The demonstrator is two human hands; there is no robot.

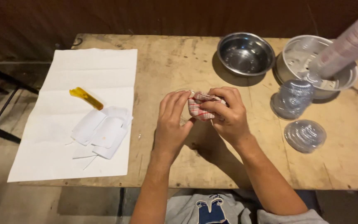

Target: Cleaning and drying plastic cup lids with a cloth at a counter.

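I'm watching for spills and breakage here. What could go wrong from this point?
The clear cup is mostly hidden between the left hand and the checked cloth in the right hand; a hard squeeze might crack it. The leaning stack of cups in the white bowl may topple.

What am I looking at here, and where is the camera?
The camera sits on a person's head, looking down at their own bare hands over a worn wooden table. The left hand and right hand together hold a checked cloth against a small clear cup that is mostly hidden. To the left lies a white paper sheet with a yellow cutter and white paper pieces. To the right stand a steel bowl, a white tub holding stacked clear cups, and clear dome lids.
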